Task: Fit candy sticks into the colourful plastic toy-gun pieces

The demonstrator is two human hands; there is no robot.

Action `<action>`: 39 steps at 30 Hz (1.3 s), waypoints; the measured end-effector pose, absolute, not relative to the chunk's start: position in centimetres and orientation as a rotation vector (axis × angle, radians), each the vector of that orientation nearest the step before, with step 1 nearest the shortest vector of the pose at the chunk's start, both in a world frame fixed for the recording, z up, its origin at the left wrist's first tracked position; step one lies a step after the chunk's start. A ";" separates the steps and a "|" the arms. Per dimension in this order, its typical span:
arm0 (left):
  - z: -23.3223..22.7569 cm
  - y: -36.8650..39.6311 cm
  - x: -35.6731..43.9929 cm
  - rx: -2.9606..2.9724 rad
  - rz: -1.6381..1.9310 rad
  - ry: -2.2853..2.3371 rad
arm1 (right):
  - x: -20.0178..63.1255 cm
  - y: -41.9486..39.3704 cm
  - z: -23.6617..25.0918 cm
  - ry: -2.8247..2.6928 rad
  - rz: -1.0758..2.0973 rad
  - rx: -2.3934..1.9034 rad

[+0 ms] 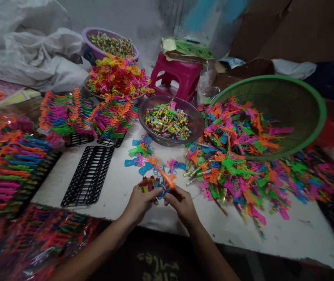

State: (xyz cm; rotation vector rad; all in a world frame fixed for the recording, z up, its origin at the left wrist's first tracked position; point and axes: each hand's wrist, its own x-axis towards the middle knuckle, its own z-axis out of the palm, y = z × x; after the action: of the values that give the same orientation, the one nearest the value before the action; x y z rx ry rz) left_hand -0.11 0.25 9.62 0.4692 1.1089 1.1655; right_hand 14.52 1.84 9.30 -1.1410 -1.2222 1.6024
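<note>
Left hand (pixel 140 202) closed around a small bundle of coloured sticks (pixel 148 183), held just above the near edge of the white worktop (pixel 120 183). Right hand (pixel 181 203) fingers pinched on an orange toy pistol (pixel 167 178), which touches the bundle, both hands close together at centre. Just beyond the hands, a few loose toy pistols (pixel 143 156) in blue, green and pink lie on the worktop. Behind those, a metal bowl (pixel 197 121) holding many small coloured sticks. To the right, a big heap of plastic toys (pixel 231 164) spills out of a tipped green basket (pixel 316 105). Left of the hands, an empty black rack (pixel 89 175) lies flat; more racks further left are filled with rows of coloured toys (pixel 11 164). At the back, a pink stool (pixel 178 76), a purple basin (pixel 92 39) with small items, and a tray piled with bright toys (pixel 116 76). White sacking (pixel 32 50) at back left.
</note>
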 end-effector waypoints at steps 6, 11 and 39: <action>10.2 0.2 0.4 0.403 1.035 0.974 | 13.8 1.5 8.6 -0.955 1.848 -0.893; 10.0 0.2 1.3 0.443 1.104 1.088 | 13.1 2.1 8.1 -0.711 1.684 -0.966; 8.8 -0.6 1.8 0.966 1.084 1.266 | 11.9 1.2 8.6 -1.312 0.982 -1.401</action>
State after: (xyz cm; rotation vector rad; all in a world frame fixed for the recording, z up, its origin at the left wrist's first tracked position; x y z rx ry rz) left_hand 1.76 -0.58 8.82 0.9663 1.2665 1.0844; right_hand 11.89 1.19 8.56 -1.4015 -1.3122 0.9819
